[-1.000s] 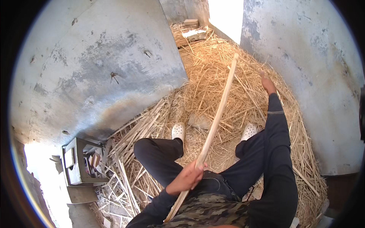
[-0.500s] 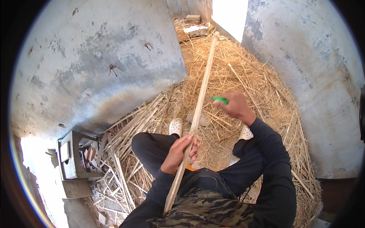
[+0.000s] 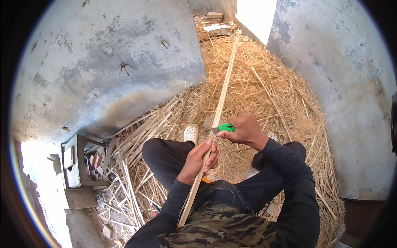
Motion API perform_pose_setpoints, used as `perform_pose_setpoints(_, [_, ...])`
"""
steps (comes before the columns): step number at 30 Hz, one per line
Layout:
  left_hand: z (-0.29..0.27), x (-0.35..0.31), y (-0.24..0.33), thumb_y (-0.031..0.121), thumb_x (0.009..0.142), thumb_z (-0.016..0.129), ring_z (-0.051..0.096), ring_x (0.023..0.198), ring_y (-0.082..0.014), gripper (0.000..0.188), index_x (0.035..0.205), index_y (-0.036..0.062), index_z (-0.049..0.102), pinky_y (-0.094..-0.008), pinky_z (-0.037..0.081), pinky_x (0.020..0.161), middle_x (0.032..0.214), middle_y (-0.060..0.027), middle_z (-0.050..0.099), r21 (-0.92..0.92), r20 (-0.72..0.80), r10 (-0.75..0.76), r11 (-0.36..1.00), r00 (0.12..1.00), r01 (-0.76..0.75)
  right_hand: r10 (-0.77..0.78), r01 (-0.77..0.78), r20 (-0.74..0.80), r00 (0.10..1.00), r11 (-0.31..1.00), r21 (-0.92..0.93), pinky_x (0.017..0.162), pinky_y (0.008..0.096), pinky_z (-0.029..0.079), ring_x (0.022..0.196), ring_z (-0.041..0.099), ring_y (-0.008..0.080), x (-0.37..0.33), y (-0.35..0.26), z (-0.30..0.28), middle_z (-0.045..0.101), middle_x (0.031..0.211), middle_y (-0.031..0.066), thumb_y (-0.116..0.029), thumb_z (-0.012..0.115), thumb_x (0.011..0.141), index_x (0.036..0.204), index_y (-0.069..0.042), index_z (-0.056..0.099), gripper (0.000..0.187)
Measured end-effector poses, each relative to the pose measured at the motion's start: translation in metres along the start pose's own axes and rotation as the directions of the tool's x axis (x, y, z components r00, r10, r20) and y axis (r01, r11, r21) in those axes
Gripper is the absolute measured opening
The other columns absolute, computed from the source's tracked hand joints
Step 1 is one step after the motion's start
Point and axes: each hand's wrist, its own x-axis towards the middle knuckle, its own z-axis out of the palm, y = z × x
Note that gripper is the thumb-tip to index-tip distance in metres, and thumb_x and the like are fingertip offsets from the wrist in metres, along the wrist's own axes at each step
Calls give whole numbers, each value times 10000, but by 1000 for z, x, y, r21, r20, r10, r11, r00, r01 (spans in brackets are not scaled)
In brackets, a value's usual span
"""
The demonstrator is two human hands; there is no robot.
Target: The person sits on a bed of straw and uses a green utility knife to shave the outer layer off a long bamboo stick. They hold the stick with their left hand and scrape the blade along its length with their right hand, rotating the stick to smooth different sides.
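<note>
A long pale strip of split wood or bamboo (image 3: 226,83) runs from my lap out over the straw-covered floor. My left hand (image 3: 200,160) is wrapped round its lower part, thumb along the top. In my right hand (image 3: 246,130) is a green-handled utility knife (image 3: 226,127), gripped in a closed fist. Its grey blade lies against the strip, just beyond my left fingertips. Whether the blade has cut into it cannot be made out.
Shavings and straw (image 3: 244,89) cover the floor. Many split strips (image 3: 144,130) are heaped at the left, beside a small open wooden box (image 3: 73,167). Grey walls (image 3: 136,53) stand on both sides. Bricks (image 3: 215,16) lie at the far end. A pale clog (image 3: 190,134) is on my foot.
My right hand has moved left and nearer, bringing the knife blade onto the strip. My left hand keeps its hold, shifted only slightly.
</note>
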Motion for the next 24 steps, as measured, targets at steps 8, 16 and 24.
perform_pose_setpoints(8, [4,-5,-2,336,1064,345,327,395,-70,319,889,89,446,-211,312,470,560,25,395,83,5,-24,996,1000,24,177,-189,-180,968,981,-52,390,376,376,375,506,213,7,8,-12,454,416,62,-790,447,839,514,-111,537,758])
perform_pose_setpoints(16, [4,-11,-1,363,1059,376,347,441,-49,330,894,89,458,-191,333,460,581,29,402,347,-45,31,938,998,-13,178,-224,-347,921,970,-99,380,353,372,369,506,209,13,18,-11,457,413,53,-798,524,785,526,-117,584,731])
perform_pose_setpoints(24, [6,-20,-3,394,1058,356,365,462,-43,352,893,100,454,-178,333,431,588,39,410,419,-75,24,908,997,10,-37,-50,-337,941,968,-245,358,334,328,342,397,148,9,55,6,385,406,-1,-815,463,813,511,-141,537,743])
